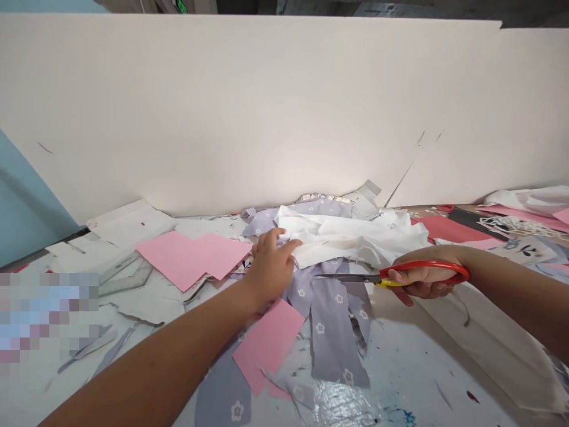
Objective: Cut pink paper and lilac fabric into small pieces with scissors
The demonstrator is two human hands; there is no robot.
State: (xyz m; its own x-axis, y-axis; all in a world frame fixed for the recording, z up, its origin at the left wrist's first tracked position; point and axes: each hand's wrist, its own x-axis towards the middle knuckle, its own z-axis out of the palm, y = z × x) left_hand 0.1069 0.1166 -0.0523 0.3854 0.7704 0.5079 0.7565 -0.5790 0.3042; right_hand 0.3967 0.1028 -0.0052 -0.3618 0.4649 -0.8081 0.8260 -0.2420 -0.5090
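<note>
My right hand [424, 280] grips a pair of scissors [381, 279] with red and yellow handles. Their blades point left and look nearly closed, lying over grey-purple fabric [331, 332] printed with white flowers. Crumpled white cloth [347, 240] lies just above the blades. My left hand [272, 261] is at that cloth's left end, thumb and fingers curled on its edge; the fingertips are partly hidden. Below the left hand is a small pink paper piece [269, 347]. A larger zigzag-edged pink sheet [191, 255] lies to its left.
A tall white board [249, 112] stands across the back of the littered white table [400, 367]. Card scraps [128, 225] and a clear set square [127, 279] lie left. Red paper [448, 234], white string [518, 224] and more cloth [533, 197] are at right. The lower left is pixelated.
</note>
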